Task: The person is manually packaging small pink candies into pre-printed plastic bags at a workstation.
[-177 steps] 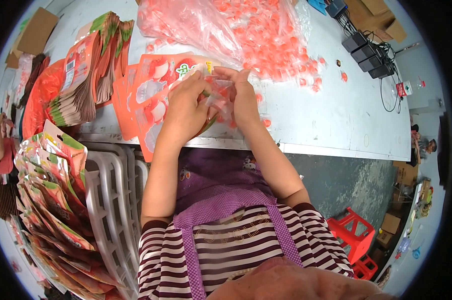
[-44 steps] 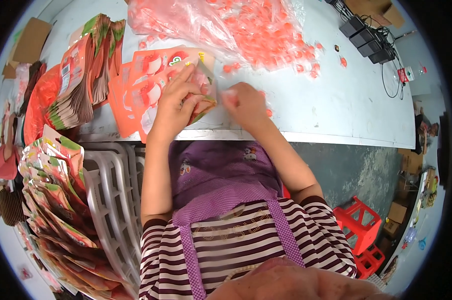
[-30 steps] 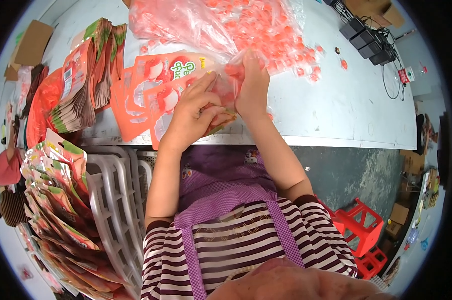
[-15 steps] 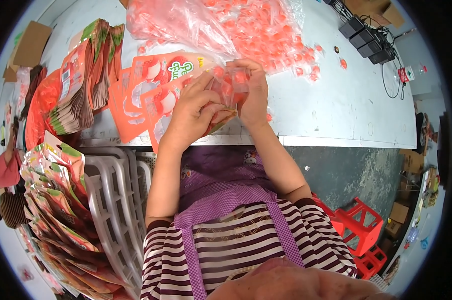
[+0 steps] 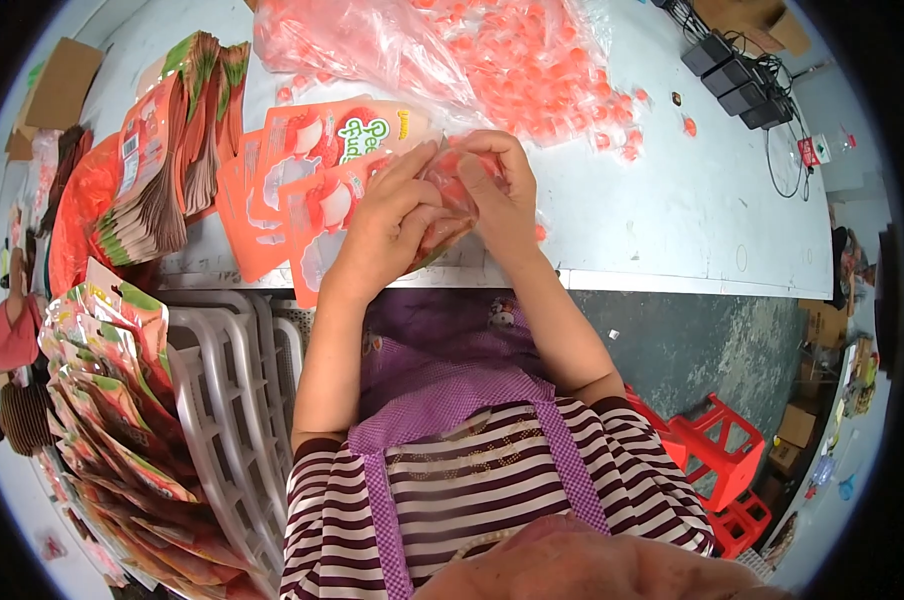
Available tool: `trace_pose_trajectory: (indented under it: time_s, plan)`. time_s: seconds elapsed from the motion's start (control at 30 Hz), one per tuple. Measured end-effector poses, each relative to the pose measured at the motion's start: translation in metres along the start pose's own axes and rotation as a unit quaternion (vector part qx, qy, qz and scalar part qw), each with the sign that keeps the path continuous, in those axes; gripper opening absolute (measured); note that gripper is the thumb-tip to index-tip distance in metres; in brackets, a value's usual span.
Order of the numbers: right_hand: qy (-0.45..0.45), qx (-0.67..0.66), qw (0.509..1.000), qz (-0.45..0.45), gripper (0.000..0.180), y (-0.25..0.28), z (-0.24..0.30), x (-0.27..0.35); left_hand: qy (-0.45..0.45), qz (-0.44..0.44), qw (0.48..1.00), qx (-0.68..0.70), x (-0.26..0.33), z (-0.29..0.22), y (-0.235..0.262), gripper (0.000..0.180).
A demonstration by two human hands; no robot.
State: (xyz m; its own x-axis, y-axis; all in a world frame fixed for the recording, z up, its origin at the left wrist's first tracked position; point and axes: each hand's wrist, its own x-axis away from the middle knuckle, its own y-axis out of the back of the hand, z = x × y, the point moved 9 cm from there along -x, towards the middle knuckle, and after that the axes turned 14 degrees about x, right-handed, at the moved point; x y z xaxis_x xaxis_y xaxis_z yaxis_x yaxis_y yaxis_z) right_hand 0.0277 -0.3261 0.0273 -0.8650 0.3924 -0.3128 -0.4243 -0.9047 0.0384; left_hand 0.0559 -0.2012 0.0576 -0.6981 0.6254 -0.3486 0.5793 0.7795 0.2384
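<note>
My left hand (image 5: 384,222) is closed on a pink-and-green pouch (image 5: 440,238) held open just above the table's front edge. My right hand (image 5: 508,205) curls round several red candies in clear wrappers (image 5: 452,178) at the pouch's mouth, thumb across them. How far the candies sit inside is hidden by my fingers. Flat printed pouches (image 5: 312,205) lie fanned out under and left of my left hand. Beyond my hands spreads a heap of wrapped red candies (image 5: 532,70), partly under a large clear plastic bag (image 5: 362,40).
Stacked pouches (image 5: 147,190) stand at the table's left, beside a red bag (image 5: 80,215). Filled-looking pouches (image 5: 122,420) fill grey plastic crates (image 5: 217,400) at my left. Black power adapters (image 5: 737,80) with cables lie far right. Red stools (image 5: 717,450) stand on the floor at right.
My right hand has closed in over the wrapped candies, its thumb now across them, and they sit lower at the pouch's mouth. My left hand keeps its hold on the pouch.
</note>
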Motion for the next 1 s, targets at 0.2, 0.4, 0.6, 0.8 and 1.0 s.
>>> trace_pose_trajectory:
  time_s: [0.2, 0.4, 0.6, 0.8, 1.0]
  plan:
    - [-0.007, 0.101, 0.991, 0.091, 0.015, -0.006, 0.005, 0.0, -0.031, 0.065, 0.997, 0.002, 0.002, -0.014, -0.005, 0.006]
    - [-0.008, 0.142, 0.99, -0.009, 0.019, 0.003, 0.023, -0.003, -0.061, 0.084, 0.994, 0.02, 0.006, -0.028, -0.006, 0.008]
    - [0.076, 0.053, 0.995, -0.042, 0.033, 0.002, 0.035, 0.004, -0.013, 0.031, 0.996, 0.08, 0.006, -0.021, -0.002, 0.008]
    - [0.214, 0.12, 0.968, 0.044, 0.05, -0.013, 0.064, 0.019, -0.035, -0.026, 0.977, 0.207, 0.008, -0.025, 0.01, 0.011]
    - [0.249, 0.168, 0.935, 0.187, 0.059, -0.043, 0.082, 0.029, -0.066, 0.053, 0.97, 0.228, 0.019, -0.037, 0.011, 0.008]
